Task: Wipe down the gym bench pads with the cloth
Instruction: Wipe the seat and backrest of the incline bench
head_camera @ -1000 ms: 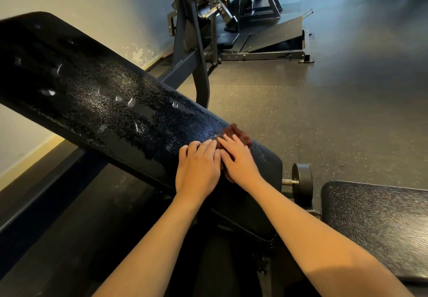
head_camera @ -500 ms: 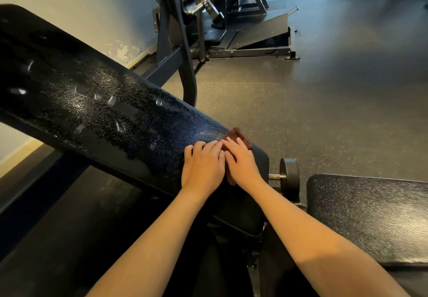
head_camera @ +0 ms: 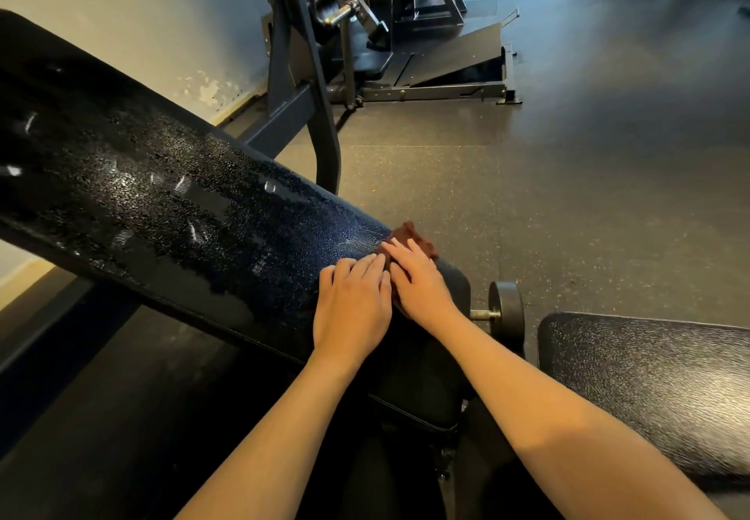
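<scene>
Right hand presses cloth (brown) on pad

A gym is shown. A long black back pad with pebbled vinyl is set at a slant, and a separate seat pad is seen beside it. The floor is covered in dark speckled rubber matting. A grey steel frame and a machine with a sloped footplate are placed near a painted wall with chipped paint.
</scene>
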